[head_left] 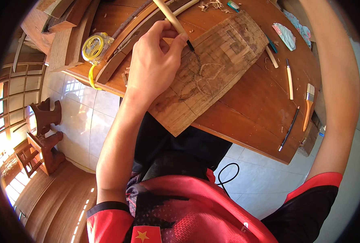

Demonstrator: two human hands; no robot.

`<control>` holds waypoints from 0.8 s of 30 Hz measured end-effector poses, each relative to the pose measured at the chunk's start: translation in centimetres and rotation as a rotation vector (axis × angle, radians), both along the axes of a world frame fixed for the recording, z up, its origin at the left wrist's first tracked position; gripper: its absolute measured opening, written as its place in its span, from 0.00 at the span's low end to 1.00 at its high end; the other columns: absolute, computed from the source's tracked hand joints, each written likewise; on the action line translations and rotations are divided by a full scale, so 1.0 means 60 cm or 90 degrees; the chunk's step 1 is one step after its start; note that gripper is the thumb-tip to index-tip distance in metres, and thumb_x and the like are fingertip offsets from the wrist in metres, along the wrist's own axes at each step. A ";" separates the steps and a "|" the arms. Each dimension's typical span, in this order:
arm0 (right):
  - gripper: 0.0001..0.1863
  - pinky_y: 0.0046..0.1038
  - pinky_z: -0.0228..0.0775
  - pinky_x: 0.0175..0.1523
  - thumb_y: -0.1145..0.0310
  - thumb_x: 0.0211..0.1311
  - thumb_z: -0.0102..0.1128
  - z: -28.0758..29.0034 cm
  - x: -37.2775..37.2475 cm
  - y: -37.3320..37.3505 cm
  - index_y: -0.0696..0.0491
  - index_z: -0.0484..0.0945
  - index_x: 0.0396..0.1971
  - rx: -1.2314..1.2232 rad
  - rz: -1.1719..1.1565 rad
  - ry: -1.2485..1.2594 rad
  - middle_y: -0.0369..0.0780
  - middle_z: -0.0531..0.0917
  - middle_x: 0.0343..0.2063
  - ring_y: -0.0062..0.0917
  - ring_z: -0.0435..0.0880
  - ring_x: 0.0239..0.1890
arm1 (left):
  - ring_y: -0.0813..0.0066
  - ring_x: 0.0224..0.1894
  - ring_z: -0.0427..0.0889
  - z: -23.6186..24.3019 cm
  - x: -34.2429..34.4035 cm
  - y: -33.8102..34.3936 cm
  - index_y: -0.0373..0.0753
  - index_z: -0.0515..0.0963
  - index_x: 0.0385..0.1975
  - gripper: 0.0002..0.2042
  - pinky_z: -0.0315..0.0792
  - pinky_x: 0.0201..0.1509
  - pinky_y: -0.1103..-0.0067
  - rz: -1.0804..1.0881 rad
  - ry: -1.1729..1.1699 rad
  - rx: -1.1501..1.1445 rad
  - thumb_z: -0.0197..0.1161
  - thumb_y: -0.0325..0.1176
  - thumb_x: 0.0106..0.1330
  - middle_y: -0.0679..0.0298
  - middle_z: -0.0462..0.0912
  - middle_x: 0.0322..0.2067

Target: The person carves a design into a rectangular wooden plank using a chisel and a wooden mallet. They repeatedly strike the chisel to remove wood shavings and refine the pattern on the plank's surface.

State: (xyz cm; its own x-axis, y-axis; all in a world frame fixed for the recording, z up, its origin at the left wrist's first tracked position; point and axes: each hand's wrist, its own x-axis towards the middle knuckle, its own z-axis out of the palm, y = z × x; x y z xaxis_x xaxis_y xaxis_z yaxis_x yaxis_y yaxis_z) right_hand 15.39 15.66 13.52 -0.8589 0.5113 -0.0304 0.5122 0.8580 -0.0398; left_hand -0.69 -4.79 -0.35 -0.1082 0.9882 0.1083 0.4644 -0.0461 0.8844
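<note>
My left hand (157,56) is closed round a wood carving chisel (170,16) with a long pale handle. The chisel slants down to the right, its dark metal tip at the surface of a brown wooden board (228,77). Dark lines like a leaf or flower outline mark the board's middle, and a lighter, stepped patch is cut near its far right end. The near left corner of the board juts past the table edge. My right arm (338,81) reaches up along the right side, and its hand lies beyond the top edge of the picture.
On the brown table (249,117) lie a pale-handled carving tool (289,81), a flat paintbrush (308,106), a dark pencil (289,128), a crumpled cloth (285,36) and a toothbrush (233,5). A yellow tape measure (94,47) rests at the left on timber. Wood shavings (212,5) are scattered at the back.
</note>
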 end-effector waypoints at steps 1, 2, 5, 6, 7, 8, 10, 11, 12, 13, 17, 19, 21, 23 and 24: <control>0.21 0.32 0.78 0.56 0.70 0.63 0.67 0.003 -0.004 -0.010 0.60 0.83 0.56 -0.016 -0.013 -0.015 0.47 0.89 0.46 0.32 0.87 0.44 | 0.71 0.24 0.79 -0.004 -0.002 0.001 0.29 0.82 0.44 0.14 0.75 0.35 0.72 0.000 -0.007 -0.001 0.65 0.35 0.68 0.56 0.88 0.33; 0.21 0.32 0.78 0.55 0.69 0.63 0.67 0.009 -0.006 -0.022 0.60 0.83 0.56 -0.031 -0.027 -0.030 0.46 0.89 0.46 0.32 0.87 0.43 | 0.71 0.24 0.80 -0.006 -0.003 0.001 0.29 0.82 0.44 0.14 0.76 0.35 0.72 -0.002 -0.015 -0.001 0.65 0.35 0.68 0.56 0.88 0.33; 0.21 0.31 0.78 0.52 0.69 0.64 0.66 0.015 -0.008 -0.025 0.60 0.83 0.55 -0.038 -0.048 -0.082 0.46 0.89 0.46 0.31 0.86 0.41 | 0.71 0.25 0.80 -0.008 -0.004 0.003 0.29 0.82 0.44 0.14 0.76 0.36 0.72 -0.003 -0.026 0.010 0.65 0.35 0.68 0.56 0.88 0.32; 0.21 0.31 0.78 0.51 0.69 0.64 0.66 0.016 -0.007 -0.023 0.60 0.84 0.55 -0.034 -0.052 -0.100 0.45 0.90 0.45 0.31 0.86 0.40 | 0.70 0.26 0.81 -0.009 -0.004 0.004 0.29 0.82 0.44 0.14 0.76 0.37 0.72 -0.007 -0.031 0.004 0.65 0.35 0.68 0.56 0.88 0.32; 0.21 0.31 0.78 0.49 0.68 0.63 0.67 0.016 -0.006 -0.018 0.58 0.84 0.56 -0.045 -0.047 -0.109 0.45 0.90 0.45 0.30 0.86 0.39 | 0.70 0.27 0.82 -0.010 -0.004 0.006 0.29 0.82 0.44 0.15 0.77 0.37 0.72 -0.011 -0.036 -0.001 0.65 0.36 0.68 0.55 0.88 0.32; 0.21 0.31 0.78 0.50 0.68 0.63 0.67 0.017 -0.008 -0.022 0.58 0.84 0.56 -0.046 -0.053 -0.106 0.45 0.90 0.46 0.30 0.86 0.39 | 0.69 0.27 0.83 -0.011 -0.004 0.007 0.29 0.82 0.44 0.15 0.77 0.38 0.72 -0.015 -0.040 -0.008 0.65 0.36 0.68 0.55 0.88 0.32; 0.22 0.32 0.78 0.51 0.68 0.63 0.68 0.020 -0.017 -0.031 0.57 0.84 0.56 -0.049 -0.066 -0.100 0.45 0.89 0.46 0.31 0.86 0.40 | 0.67 0.30 0.85 -0.019 -0.006 0.008 0.29 0.82 0.45 0.15 0.78 0.40 0.72 -0.010 -0.058 -0.007 0.65 0.36 0.68 0.55 0.89 0.32; 0.22 0.32 0.78 0.51 0.68 0.63 0.68 0.018 -0.019 -0.031 0.57 0.84 0.56 -0.048 -0.058 -0.099 0.45 0.90 0.46 0.31 0.86 0.40 | 0.66 0.31 0.86 -0.020 -0.007 0.008 0.29 0.82 0.45 0.16 0.78 0.41 0.72 -0.007 -0.065 -0.006 0.65 0.37 0.67 0.54 0.89 0.32; 0.22 0.32 0.78 0.51 0.68 0.62 0.68 0.017 -0.020 -0.029 0.57 0.84 0.56 -0.047 -0.049 -0.099 0.45 0.90 0.46 0.31 0.86 0.40 | 0.65 0.32 0.87 -0.018 -0.007 0.008 0.29 0.82 0.45 0.16 0.78 0.41 0.71 -0.005 -0.061 -0.015 0.66 0.37 0.67 0.54 0.89 0.32; 0.22 0.32 0.78 0.51 0.68 0.62 0.68 0.015 -0.021 -0.026 0.57 0.84 0.56 -0.046 -0.040 -0.098 0.45 0.90 0.45 0.31 0.86 0.40 | 0.65 0.32 0.87 -0.013 -0.006 0.007 0.28 0.82 0.45 0.16 0.78 0.42 0.71 -0.002 -0.057 -0.023 0.66 0.37 0.67 0.54 0.89 0.32; 0.22 0.32 0.78 0.51 0.68 0.62 0.68 0.013 -0.020 -0.020 0.58 0.84 0.56 -0.034 -0.039 -0.118 0.45 0.90 0.44 0.30 0.86 0.40 | 0.65 0.33 0.87 -0.014 -0.007 0.008 0.29 0.83 0.45 0.16 0.78 0.42 0.71 -0.010 -0.052 -0.033 0.66 0.37 0.67 0.54 0.89 0.32; 0.22 0.31 0.78 0.50 0.69 0.62 0.68 0.021 -0.030 -0.029 0.58 0.84 0.56 -0.040 -0.069 -0.130 0.46 0.89 0.45 0.30 0.85 0.38 | 0.66 0.32 0.87 -0.014 -0.007 0.006 0.29 0.83 0.45 0.16 0.78 0.40 0.71 -0.007 -0.042 -0.027 0.66 0.37 0.67 0.54 0.88 0.31; 0.22 0.31 0.77 0.48 0.69 0.62 0.68 0.017 -0.027 -0.021 0.58 0.84 0.56 -0.036 -0.059 -0.114 0.45 0.89 0.44 0.29 0.84 0.37 | 0.67 0.30 0.86 -0.010 -0.006 0.007 0.30 0.83 0.44 0.16 0.78 0.39 0.71 -0.010 -0.032 -0.024 0.66 0.37 0.67 0.55 0.88 0.30; 0.22 0.31 0.76 0.45 0.69 0.62 0.68 -0.001 -0.023 -0.005 0.57 0.84 0.56 -0.025 -0.003 -0.070 0.45 0.89 0.44 0.28 0.83 0.36 | 0.68 0.28 0.84 -0.005 -0.004 0.007 0.30 0.83 0.44 0.15 0.77 0.38 0.71 -0.012 -0.023 -0.029 0.66 0.37 0.67 0.56 0.88 0.29; 0.22 0.30 0.76 0.45 0.69 0.62 0.68 0.006 -0.021 -0.011 0.57 0.84 0.56 -0.046 -0.007 -0.087 0.44 0.89 0.43 0.27 0.83 0.35 | 0.68 0.28 0.84 -0.006 -0.004 0.005 0.30 0.83 0.44 0.15 0.77 0.38 0.71 -0.010 -0.026 -0.021 0.66 0.37 0.67 0.56 0.88 0.29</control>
